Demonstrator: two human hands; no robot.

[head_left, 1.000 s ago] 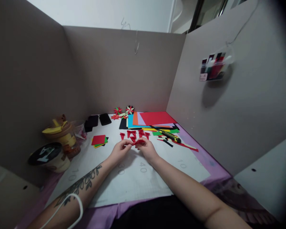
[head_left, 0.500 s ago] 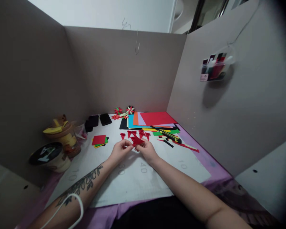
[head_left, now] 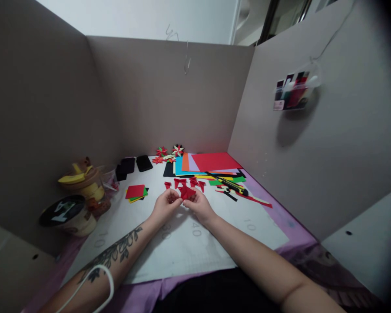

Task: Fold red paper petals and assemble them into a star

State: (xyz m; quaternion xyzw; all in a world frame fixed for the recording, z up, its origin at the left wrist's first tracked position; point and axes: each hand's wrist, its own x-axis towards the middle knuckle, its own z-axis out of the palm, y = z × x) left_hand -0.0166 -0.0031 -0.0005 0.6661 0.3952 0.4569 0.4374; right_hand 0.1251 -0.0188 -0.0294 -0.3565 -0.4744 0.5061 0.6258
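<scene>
A small red folded paper (head_left: pixel 187 193) is pinched between my two hands above the white mat. My left hand (head_left: pixel 165 204) grips its left lower edge with thumb and fingers. On the other side, my right hand (head_left: pixel 199 205) is closed on its right lower part. The fingers partly cover the paper, so its full shape is hidden. Just behind it lie several red folded paper pieces (head_left: pixel 180 182) in a loose row. Left of my left hand rests a small stack of square papers (head_left: pixel 135 191), red on top with green, yellow and black below.
Behind the red pieces are large coloured sheets (head_left: pixel 217 162) and folded paper stars (head_left: pixel 161 151). A yellow-black utility knife (head_left: pixel 231 185) lies right, beside paper strips (head_left: pixel 254 200). Tubs (head_left: pixel 70 213) and pots stand left. Grey partitions (head_left: pixel 176 95) enclose the table.
The red folded paper has tilted slightly, showing more of its folded face. My fingers have shifted a little on it while both hands stay in nearly the same place.
</scene>
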